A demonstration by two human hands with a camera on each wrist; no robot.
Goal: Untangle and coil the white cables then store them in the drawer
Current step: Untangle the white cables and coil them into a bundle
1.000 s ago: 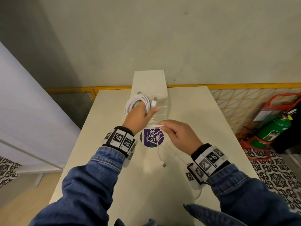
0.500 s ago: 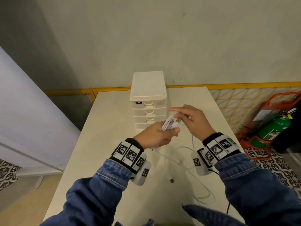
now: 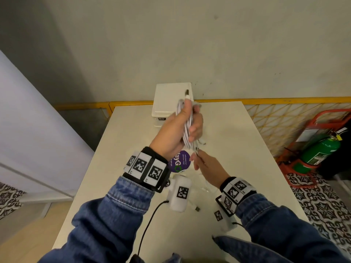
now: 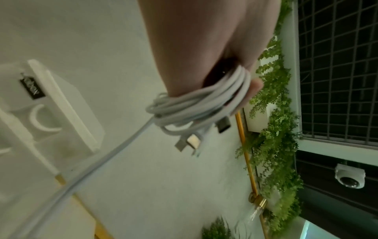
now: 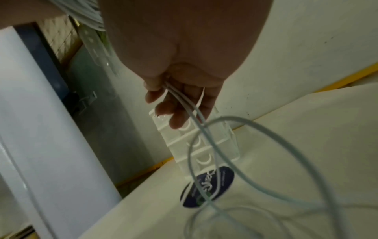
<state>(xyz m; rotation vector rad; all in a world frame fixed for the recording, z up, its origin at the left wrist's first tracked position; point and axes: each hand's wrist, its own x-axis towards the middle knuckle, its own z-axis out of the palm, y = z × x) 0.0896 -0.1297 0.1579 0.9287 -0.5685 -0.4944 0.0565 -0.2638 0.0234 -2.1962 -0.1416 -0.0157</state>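
Note:
My left hand [image 3: 190, 128] is raised above the table and grips a coil of white cables [image 3: 187, 122] held upright, one plug sticking up past the thumb. In the left wrist view the coil [image 4: 201, 103] wraps round the fingers, with plugs [image 4: 191, 141] dangling and one strand [image 4: 102, 163] running down and away. Just below the coil, my right hand [image 3: 197, 158] pinches loose white strands [image 5: 184, 100] that trail to the table in a loop [image 5: 276, 134]. The white drawer unit [image 3: 170, 103] stands at the table's far edge, its drawers [image 5: 197, 143] closed.
A round purple sticker [image 3: 180, 161] lies on the table [image 3: 237, 149] under my hands. Loose cable with a USB plug [image 3: 197, 208] rests near my right wrist. A green fire extinguisher [image 3: 321, 150] in a red stand sits on the floor to the right.
My left hand has lifted the coil and turned it upright in front of the drawer unit. My right hand has dropped from beside the coil to below it, holding the loose strands.

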